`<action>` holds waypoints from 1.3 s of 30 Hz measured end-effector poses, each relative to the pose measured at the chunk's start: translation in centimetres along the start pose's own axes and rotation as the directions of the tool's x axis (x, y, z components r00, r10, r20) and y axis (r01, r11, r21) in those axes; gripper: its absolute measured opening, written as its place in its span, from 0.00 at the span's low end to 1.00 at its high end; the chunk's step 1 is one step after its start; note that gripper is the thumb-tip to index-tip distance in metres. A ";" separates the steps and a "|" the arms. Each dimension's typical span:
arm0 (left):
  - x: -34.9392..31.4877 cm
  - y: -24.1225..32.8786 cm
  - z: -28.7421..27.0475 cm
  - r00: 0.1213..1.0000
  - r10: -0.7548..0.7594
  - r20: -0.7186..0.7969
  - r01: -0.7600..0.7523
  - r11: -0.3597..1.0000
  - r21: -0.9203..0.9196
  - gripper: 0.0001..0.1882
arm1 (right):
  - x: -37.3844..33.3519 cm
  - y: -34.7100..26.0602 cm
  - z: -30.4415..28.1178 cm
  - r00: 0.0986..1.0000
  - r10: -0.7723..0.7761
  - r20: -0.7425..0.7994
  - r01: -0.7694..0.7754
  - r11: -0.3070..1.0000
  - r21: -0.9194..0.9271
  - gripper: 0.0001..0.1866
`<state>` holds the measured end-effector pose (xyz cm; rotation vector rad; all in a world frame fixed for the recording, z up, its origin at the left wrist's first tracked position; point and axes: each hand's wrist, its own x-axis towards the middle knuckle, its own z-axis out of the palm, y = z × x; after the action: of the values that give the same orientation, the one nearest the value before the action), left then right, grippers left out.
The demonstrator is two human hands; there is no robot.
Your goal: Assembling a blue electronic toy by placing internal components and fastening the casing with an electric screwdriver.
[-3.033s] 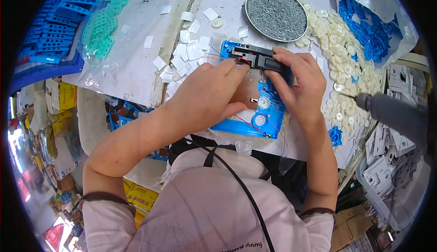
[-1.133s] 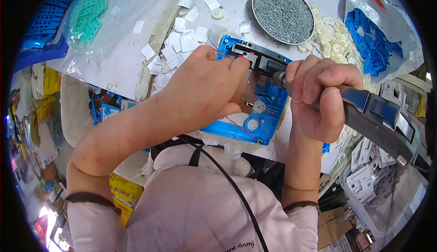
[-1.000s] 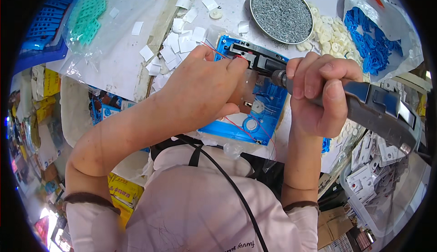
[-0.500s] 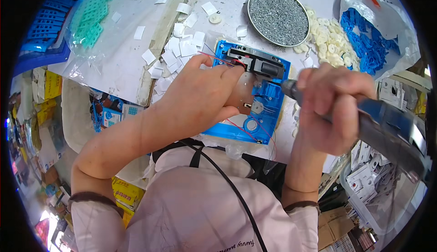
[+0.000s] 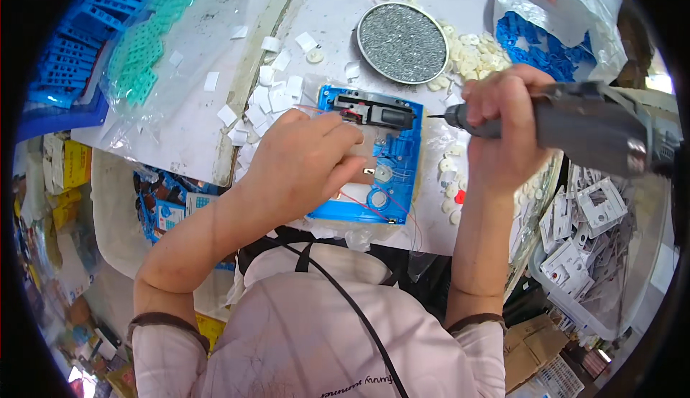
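Note:
A blue plastic case (image 5: 405,186) lies open on the table, with a black mechanism (image 5: 389,116) along its far side and thin red wires inside. My left hand (image 5: 302,155) rests over its left part, fingers curled at the mechanism's left end and thumb apart, lower down. Whatever those fingertips hold, if anything, is hidden. My right hand (image 5: 507,128) is closed round a dark electric screwdriver (image 5: 589,125), held off the table. The thin bit points left and ends just right of the case's far right corner.
Beyond the case stands a round dish of small screws (image 5: 402,42). White discs (image 5: 476,56) and blue plastic parts (image 5: 535,46) lie to its right, white square pieces (image 5: 269,99) to its left. A bin of white parts (image 5: 575,268) stands at right, another bin (image 5: 115,204) at left.
The screwdriver has drawn back rightward from the case and swung nearer level. My left hand stays at the mechanism. The whole view has shifted a little.

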<state>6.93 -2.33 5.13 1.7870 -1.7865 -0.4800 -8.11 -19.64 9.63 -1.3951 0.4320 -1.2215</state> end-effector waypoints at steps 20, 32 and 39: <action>14.6 8.3 -2.2 0.715 0.106 -0.691 -0.334 0.920 -0.203 0.36 | 3.0 1.9 2.8 0.991 -0.132 -0.023 0.118 0.938 -0.327 0.07; 4.2 -1.1 0.0 0.982 0.093 -0.167 -0.101 0.994 -0.041 0.23 | 0.8 2.2 1.2 0.993 0.011 0.120 0.001 0.995 -0.102 0.07; 4.1 -2.3 2.4 0.960 0.104 -0.262 -0.125 0.990 -0.065 0.17 | 0.3 2.9 1.1 0.991 -0.002 0.136 0.026 0.985 -0.173 0.07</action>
<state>7.49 -6.83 2.40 1.5999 -1.6534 -0.2556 -5.98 -20.10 7.42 -1.6227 0.4434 -1.1127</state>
